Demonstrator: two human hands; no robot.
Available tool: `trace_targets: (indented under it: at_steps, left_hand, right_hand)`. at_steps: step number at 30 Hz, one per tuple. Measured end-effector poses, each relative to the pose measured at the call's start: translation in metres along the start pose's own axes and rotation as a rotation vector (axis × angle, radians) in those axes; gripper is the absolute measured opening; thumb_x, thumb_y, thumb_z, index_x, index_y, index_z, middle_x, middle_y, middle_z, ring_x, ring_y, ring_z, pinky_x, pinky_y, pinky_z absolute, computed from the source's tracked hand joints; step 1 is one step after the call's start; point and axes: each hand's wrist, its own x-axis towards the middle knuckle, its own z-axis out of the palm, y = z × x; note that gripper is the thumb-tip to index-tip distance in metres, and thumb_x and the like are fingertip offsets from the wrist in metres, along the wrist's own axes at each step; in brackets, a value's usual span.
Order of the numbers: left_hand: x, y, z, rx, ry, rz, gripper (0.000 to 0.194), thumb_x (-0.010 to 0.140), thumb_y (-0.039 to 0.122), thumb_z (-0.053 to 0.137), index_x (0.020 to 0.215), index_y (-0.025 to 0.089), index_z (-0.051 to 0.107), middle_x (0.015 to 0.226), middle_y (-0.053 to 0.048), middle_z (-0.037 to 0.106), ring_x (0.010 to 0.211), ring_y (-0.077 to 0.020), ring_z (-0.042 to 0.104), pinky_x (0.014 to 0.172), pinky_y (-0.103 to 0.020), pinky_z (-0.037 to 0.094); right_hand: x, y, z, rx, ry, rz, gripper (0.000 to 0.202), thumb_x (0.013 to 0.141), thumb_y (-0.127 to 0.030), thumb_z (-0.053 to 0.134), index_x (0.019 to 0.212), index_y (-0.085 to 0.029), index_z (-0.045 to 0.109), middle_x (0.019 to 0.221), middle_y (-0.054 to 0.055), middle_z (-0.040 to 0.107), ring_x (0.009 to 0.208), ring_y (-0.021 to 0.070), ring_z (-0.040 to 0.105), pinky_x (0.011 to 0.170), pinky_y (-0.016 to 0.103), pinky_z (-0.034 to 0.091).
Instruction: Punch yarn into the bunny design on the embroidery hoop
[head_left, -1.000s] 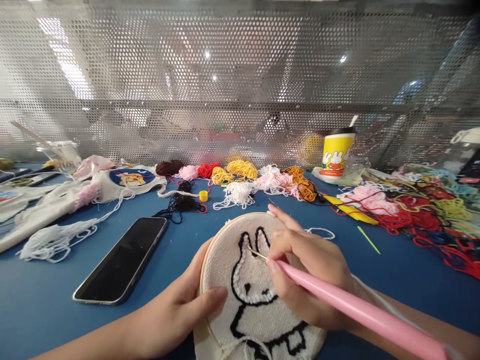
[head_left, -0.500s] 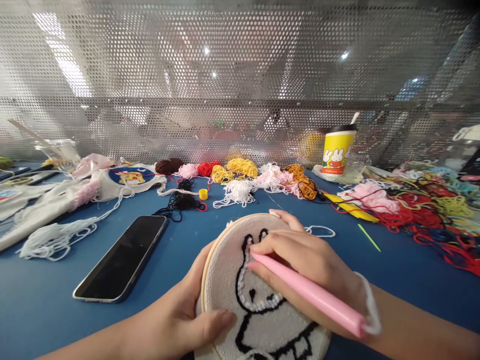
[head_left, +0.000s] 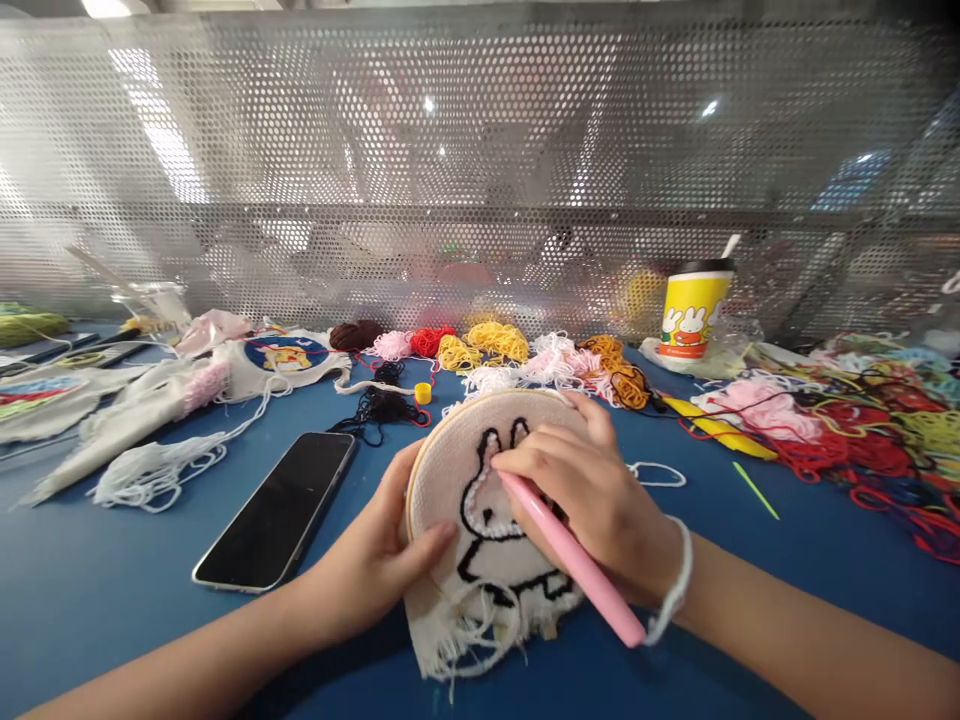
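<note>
My left hand (head_left: pixel 382 560) grips the left edge of a wooden embroidery hoop (head_left: pixel 417 478), thumb on the front of the stretched cream cloth (head_left: pixel 444 490). A black-outlined rabbit (head_left: pixel 466 575) is worked on it, with white loops inside the head's outline. My right hand (head_left: pixel 600 500) is closed round a pink punch needle (head_left: pixel 574 565), its tip end at the rabbit's head near the ears and hidden by my fingers. White yarn (head_left: pixel 684 575) runs from the tool's back end over my right wrist. Frayed cloth and loose white yarn (head_left: pixel 495 640) hang below the hoop.
A black phone (head_left: pixel 281 510) lies left of the hoop. Heaps of coloured yarn (head_left: pixel 499 343) line the back, with a tangle (head_left: pixel 847 450) at right. A yellow cup (head_left: pixel 695 310) stands before a perforated metal panel (head_left: pixel 480 130). A green stick (head_left: pixel 756 490) lies at right.
The hoop and both hands appear higher and tilted differently, showing the cloth's frayed lower edge. The punch needle's back end has swung left and down. The view has shifted slightly left.
</note>
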Motion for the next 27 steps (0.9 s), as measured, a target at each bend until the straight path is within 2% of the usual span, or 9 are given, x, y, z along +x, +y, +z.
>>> trace_targets:
  at_steps: [2, 4, 6, 8, 12, 16, 21, 25, 27]
  left_hand:
    - [0.004, -0.001, -0.004, -0.015, 0.052, -0.049, 0.038, 0.08, 0.033, 0.043, 0.111, 0.02, 0.026, 0.096, -0.006, 0.055, 0.085, -0.0196, 0.056, 0.072, -0.032, 0.047]
    - [0.008, -0.001, -0.008, 0.005, 0.1, -0.092, 0.033, 0.08, 0.034, 0.042, 0.105, 0.019, 0.028, 0.081, -0.003, 0.056, 0.069, -0.0171, 0.058, 0.063, -0.032, 0.049]
    - [0.011, -0.002, -0.012, 0.041, 0.173, -0.098, 0.032, 0.079, 0.034, 0.041, 0.104, 0.019, 0.028, 0.079, -0.003, 0.056, 0.067, -0.0169, 0.057, 0.061, -0.032, 0.048]
    - [0.013, -0.003, -0.014, 0.049, 0.199, -0.088, 0.033, 0.079, 0.033, 0.043, 0.105, 0.019, 0.027, 0.084, -0.004, 0.056, 0.073, -0.0185, 0.057, 0.064, -0.033, 0.048]
    - [0.014, -0.01, -0.016, -0.023, 0.083, -0.037, 0.052, 0.072, 0.027, 0.055, 0.109, 0.022, 0.019, 0.098, -0.006, 0.053, 0.091, -0.0214, 0.053, 0.077, -0.035, 0.045]
    - [0.011, -0.018, -0.012, -0.195, -0.032, 0.043, 0.068, 0.068, 0.022, 0.059, 0.117, 0.027, 0.012, 0.12, -0.007, 0.04, 0.111, -0.0216, 0.04, 0.092, -0.035, 0.034]
    - [0.008, -0.022, -0.008, -0.201, -0.181, -0.03, 0.086, 0.061, 0.022, 0.066, 0.126, 0.024, 0.009, 0.132, -0.011, 0.026, 0.12, -0.0269, 0.028, 0.099, -0.04, 0.023]
    - [0.01, -0.023, -0.008, -0.241, -0.224, -0.097, 0.081, 0.069, 0.025, 0.058, 0.129, 0.023, 0.003, 0.132, -0.013, 0.028, 0.118, -0.0275, 0.031, 0.097, -0.043, 0.026]
    - [0.011, -0.024, -0.008, -0.248, -0.205, -0.097, 0.077, 0.071, 0.026, 0.056, 0.129, 0.025, 0.005, 0.132, -0.011, 0.029, 0.118, -0.0271, 0.032, 0.096, -0.042, 0.029]
  right_hand:
    - [0.009, 0.003, 0.006, 0.064, 0.029, 0.053, 0.009, 0.071, -0.012, 0.046, 0.078, -0.016, 0.05, 0.066, -0.002, 0.057, 0.064, 0.0107, 0.053, 0.09, 0.043, 0.023]
    - [0.02, 0.006, 0.011, 0.141, 0.03, 0.124, 0.007, 0.07, -0.012, 0.047, 0.075, -0.016, 0.049, 0.064, -0.004, 0.058, 0.061, 0.0094, 0.054, 0.09, 0.043, 0.022]
    - [0.03, 0.008, 0.013, 0.202, 0.004, 0.176, 0.003, 0.07, -0.013, 0.048, 0.072, -0.016, 0.048, 0.061, -0.005, 0.058, 0.057, 0.0082, 0.053, 0.091, 0.043, 0.02]
    - [0.038, 0.011, 0.013, 0.252, -0.022, 0.204, 0.003, 0.072, -0.015, 0.049, 0.069, -0.016, 0.049, 0.06, -0.005, 0.058, 0.056, 0.0079, 0.053, 0.091, 0.042, 0.021]
    - [0.041, 0.018, 0.01, 0.347, -0.081, 0.257, 0.004, 0.074, -0.016, 0.049, 0.073, -0.018, 0.052, 0.065, -0.004, 0.06, 0.061, 0.0092, 0.054, 0.087, 0.039, 0.026]
    - [0.033, 0.024, 0.012, 0.369, -0.065, 0.181, 0.011, 0.07, -0.009, 0.05, 0.075, -0.019, 0.052, 0.068, -0.005, 0.059, 0.065, 0.0087, 0.054, 0.093, 0.04, 0.02]
    - [0.027, 0.029, 0.017, 0.361, -0.029, 0.19, 0.01, 0.069, -0.011, 0.054, 0.072, -0.019, 0.049, 0.063, -0.007, 0.055, 0.06, 0.0079, 0.053, 0.093, 0.039, 0.024]
    - [0.024, 0.031, 0.022, 0.344, 0.049, 0.204, 0.009, 0.071, -0.019, 0.056, 0.07, -0.019, 0.047, 0.057, -0.008, 0.053, 0.053, 0.0072, 0.051, 0.092, 0.04, 0.028]
    - [0.022, 0.031, 0.024, 0.334, 0.089, 0.209, 0.009, 0.071, -0.021, 0.055, 0.071, -0.019, 0.046, 0.057, -0.008, 0.052, 0.049, 0.0062, 0.049, 0.093, 0.041, 0.027]
